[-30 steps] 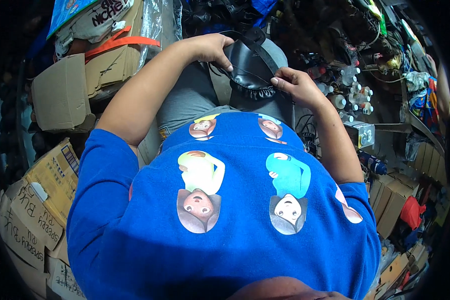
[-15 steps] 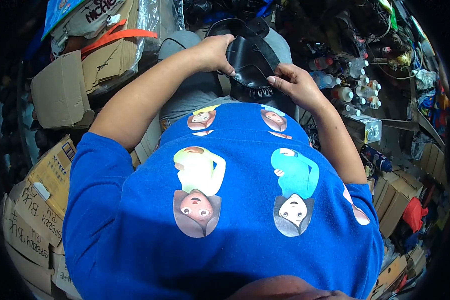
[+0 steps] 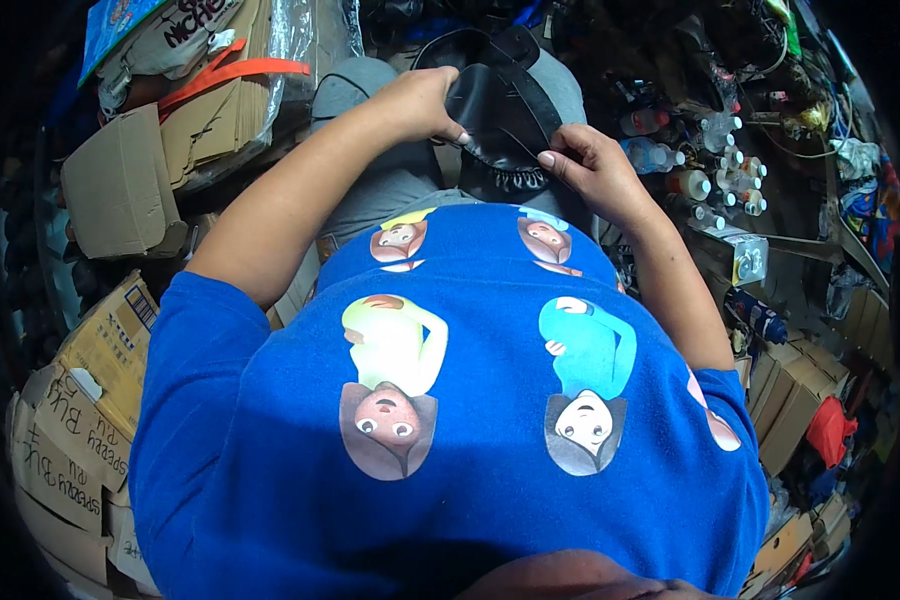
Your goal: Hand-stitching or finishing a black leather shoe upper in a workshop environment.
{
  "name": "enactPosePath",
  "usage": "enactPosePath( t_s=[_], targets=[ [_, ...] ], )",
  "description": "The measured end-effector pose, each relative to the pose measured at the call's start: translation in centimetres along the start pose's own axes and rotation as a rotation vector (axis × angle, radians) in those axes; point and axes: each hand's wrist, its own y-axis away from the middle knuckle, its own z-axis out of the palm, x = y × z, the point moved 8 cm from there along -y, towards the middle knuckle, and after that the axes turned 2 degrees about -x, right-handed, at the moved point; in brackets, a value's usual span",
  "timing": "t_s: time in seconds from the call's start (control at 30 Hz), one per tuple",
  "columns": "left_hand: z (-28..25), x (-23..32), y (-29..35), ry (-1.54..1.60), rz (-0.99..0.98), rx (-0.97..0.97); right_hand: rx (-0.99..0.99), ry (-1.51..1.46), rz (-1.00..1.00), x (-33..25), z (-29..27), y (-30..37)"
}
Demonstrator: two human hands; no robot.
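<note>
Over my lap lies a black leather piece (image 3: 485, 115), glossy and curved, with a row of shiny gathers or loops along its near edge. A band-like black part crosses its right side, and a looped black part shows at its far end. My left hand (image 3: 432, 108) is closed on the left edge, thumb on the near side; its fingers are partly hidden behind the leather. At the right edge, my right hand (image 3: 592, 168) pinches the leather between thumb and curled fingers, beside the gathers. The piece's underside is hidden.
Flattened cardboard (image 3: 120, 185) and plastic-wrapped sheets with an orange strap (image 3: 255, 67) stand at the left. Several bottles (image 3: 725, 180) crowd the right, near a clear box (image 3: 745, 258). Cardboard boxes (image 3: 792, 390) and a red cloth (image 3: 828, 432) lie lower right; more cartons (image 3: 80, 420) lower left.
Both hands keep their hold. The leather's near edge tilts slightly, so more of the shiny gathers shows. My left hand has shifted a little to the left.
</note>
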Motion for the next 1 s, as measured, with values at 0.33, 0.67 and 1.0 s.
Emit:
enactPosePath(
  t_s=[0.33,0.67,1.0],
  targets=[
    [-22.2,-6.4,12.3,0.729,0.080,0.825,-0.170,-0.144,0.013,0.6,0.8,-4.2],
    [0.8,3.8,8.0,0.037,0.449,0.377,0.072,-0.172,-0.073,-2.3,-1.5,-4.5],
    [2.4,4.0,7.6,-0.075,0.529,0.373,-0.405,0.377,0.121,-4.6,1.2,-2.5]
  ],
)
